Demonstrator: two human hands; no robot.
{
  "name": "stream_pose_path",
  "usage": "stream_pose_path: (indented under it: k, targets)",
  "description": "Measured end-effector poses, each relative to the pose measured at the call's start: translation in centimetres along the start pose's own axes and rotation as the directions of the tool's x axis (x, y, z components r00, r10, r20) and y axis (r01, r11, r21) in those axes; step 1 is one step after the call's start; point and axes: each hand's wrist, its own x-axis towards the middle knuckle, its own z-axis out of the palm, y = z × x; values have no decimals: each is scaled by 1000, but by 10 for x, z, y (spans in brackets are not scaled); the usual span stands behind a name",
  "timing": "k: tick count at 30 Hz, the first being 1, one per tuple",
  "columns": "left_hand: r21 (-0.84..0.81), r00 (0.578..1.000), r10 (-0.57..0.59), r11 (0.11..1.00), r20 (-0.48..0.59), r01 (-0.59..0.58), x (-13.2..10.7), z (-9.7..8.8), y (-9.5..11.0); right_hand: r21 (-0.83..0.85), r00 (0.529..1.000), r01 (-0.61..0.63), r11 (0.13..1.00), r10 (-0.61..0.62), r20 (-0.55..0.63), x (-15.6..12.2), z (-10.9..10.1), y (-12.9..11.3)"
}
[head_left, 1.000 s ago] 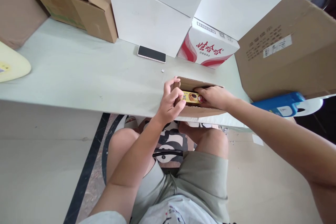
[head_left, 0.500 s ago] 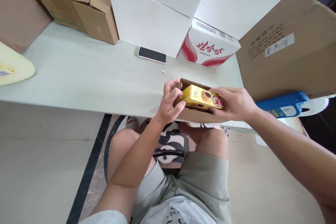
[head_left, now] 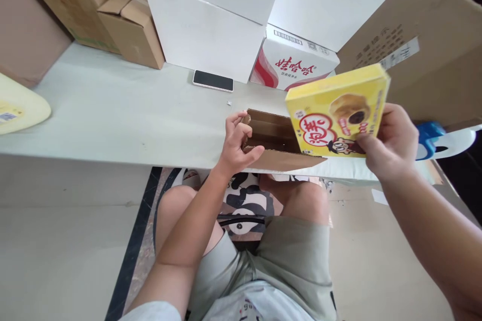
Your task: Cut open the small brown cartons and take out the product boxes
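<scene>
My right hand [head_left: 391, 143] holds a yellow snack box [head_left: 337, 110] up in the air, its printed face with red lettering and a pastry picture turned toward me. Below and to its left, a small open brown cardboard box [head_left: 276, 135] rests at the near edge of the pale green table [head_left: 113, 110]. My left hand [head_left: 237, 143] grips the left end of that cardboard box, thumb on the near wall and fingers curled over the corner.
Against the back stand large white boxes [head_left: 203, 30], a red-and-white drinks carton [head_left: 291, 62], brown cartons at far left [head_left: 101, 10] and a big brown box at right [head_left: 425, 45]. A phone [head_left: 213, 81] lies on the table; a blue object [head_left: 427, 133] sits at right.
My right hand has lifted the yellow snack box out of the small cardboard box and raised it to the right, turning its face toward me. My left hand stayed on the cardboard box.
</scene>
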Motion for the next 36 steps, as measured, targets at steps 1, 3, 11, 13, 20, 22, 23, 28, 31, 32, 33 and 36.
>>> stream_pose_path:
  k: [1,3,11,13,20,22,23,28,31,32,33,36]
  targets:
    - [16,1000,-6,1000,4,6,1,-1,-1,85,997,-57,995,61,-50,-1,0,1]
    - [54,999,-39,998,-10,40,5,0,-4,221,977,-132,966,165,-138,-4,-3,7]
    - [97,986,-115,987,-118,127,32,12,-10,354,937,-327,876,351,-2,-33,-28,37]
    - [127,986,-98,985,-138,115,35,10,1,494,896,-405,769,441,48,-47,-22,33]
    - [100,997,-54,993,-46,58,-7,27,112,831,816,-428,356,547,186,-107,35,13]
    - [6,949,-287,958,132,288,-26,43,137,887,791,-398,235,577,202,-122,54,2]
    - [-92,898,-385,907,213,411,-34,50,145,905,780,-386,179,587,217,-129,63,-6]
    - [-377,764,-608,670,217,640,-43,69,152,920,781,-373,121,576,241,-149,83,-31]
    - [-401,751,-638,652,170,644,-31,63,146,893,811,-345,288,571,129,-152,73,-14]
    - [-397,750,-640,653,167,645,-25,59,145,854,834,-342,392,545,84,-152,67,-3]
    - [-388,752,-637,659,166,644,-19,56,144,793,863,-342,505,502,52,-152,61,9]
    - [-331,786,-590,715,185,615,3,48,146,568,933,-324,756,354,62,-145,42,37]
